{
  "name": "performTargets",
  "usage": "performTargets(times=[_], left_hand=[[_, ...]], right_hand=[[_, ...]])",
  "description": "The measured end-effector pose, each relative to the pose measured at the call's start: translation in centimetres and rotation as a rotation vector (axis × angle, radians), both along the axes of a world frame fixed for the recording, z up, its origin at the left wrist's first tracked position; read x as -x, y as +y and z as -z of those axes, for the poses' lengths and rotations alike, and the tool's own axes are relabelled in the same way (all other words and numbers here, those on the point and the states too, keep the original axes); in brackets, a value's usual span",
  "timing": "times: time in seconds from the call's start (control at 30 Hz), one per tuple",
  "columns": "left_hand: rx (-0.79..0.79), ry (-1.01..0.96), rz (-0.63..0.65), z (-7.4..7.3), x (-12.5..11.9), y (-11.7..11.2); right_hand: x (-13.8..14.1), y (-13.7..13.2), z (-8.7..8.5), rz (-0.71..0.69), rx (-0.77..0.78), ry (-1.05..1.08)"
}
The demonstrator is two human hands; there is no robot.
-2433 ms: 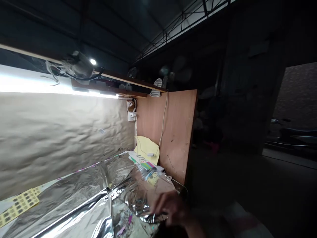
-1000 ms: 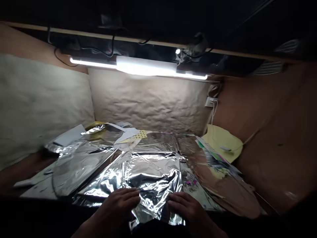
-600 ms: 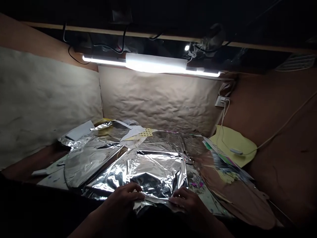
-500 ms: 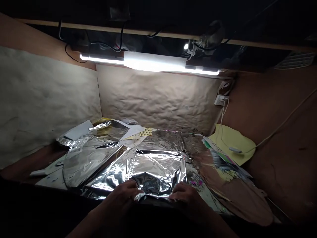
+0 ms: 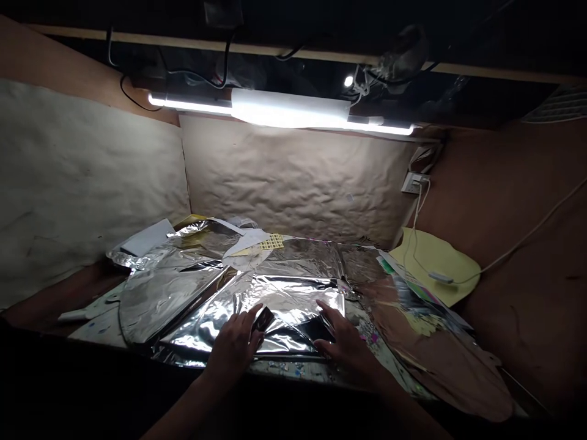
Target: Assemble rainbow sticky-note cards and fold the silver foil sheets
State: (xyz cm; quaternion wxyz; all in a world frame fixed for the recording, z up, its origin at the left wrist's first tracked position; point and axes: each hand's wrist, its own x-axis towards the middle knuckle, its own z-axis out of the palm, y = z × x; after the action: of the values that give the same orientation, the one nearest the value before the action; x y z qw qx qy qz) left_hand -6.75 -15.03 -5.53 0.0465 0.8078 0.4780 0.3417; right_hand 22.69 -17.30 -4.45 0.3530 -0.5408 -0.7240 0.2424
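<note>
Our left hand [image 5: 236,347] and right hand [image 5: 347,343] rest palm-down, fingers extended, on the near part of a creased silver foil sheet [image 5: 293,293]. A second foil piece [image 5: 165,296] lies to its left, and a yellow sheet [image 5: 438,256] lies to its right. A tube light [image 5: 288,113] illuminates the workbench [image 5: 41,304] from above.

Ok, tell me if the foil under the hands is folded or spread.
Partly folded: the foil has its near edge turned back onto itself under the left hand and right hand; the rest lies spread.
</note>
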Motion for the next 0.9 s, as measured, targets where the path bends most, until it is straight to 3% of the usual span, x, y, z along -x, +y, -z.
performTargets(times=[0.1,0.2,0.3,0.4,0.63,0.7,0.8,0.9], left_hand=[[0.001,0.05,0.031,0.0,0.2,0.0],[0.063,0.125,0.059,-0.7,0.4,0.2],[0.103,0.195,0.085,-1.5,0.5,0.7],[0.127,0.228,0.144,-2.4,0.8,1.0],[0.186,0.347,0.245,-3.1,3.0,-1.5],[0.231,0.348,0.308,-3.5,3.4,-2.0],[0.338,0.303,0.445,-4.8,3.7,-1.4],[0.431,0.244,0.487,-6.2,3.5,0.4]], right_hand=[[0.3,-1.7,0.2,0.027,-0.363,-0.171],[0.4,-3.0,0.0,-0.101,-0.601,-0.419],[0.5,-3.0,-0.2,-0.245,-0.512,-0.521],[0.5,-2.4,-0.2,-0.253,-0.441,-0.497],[0.0,-3.0,0.4,-0.307,-0.553,-0.461],[-0.2,-3.7,-0.1,-0.277,-0.453,-0.412],[-0.9,-4.4,-2.0,-0.256,-0.168,-0.321],[-2.2,-4.0,-4.0,-0.381,0.061,-0.247]])
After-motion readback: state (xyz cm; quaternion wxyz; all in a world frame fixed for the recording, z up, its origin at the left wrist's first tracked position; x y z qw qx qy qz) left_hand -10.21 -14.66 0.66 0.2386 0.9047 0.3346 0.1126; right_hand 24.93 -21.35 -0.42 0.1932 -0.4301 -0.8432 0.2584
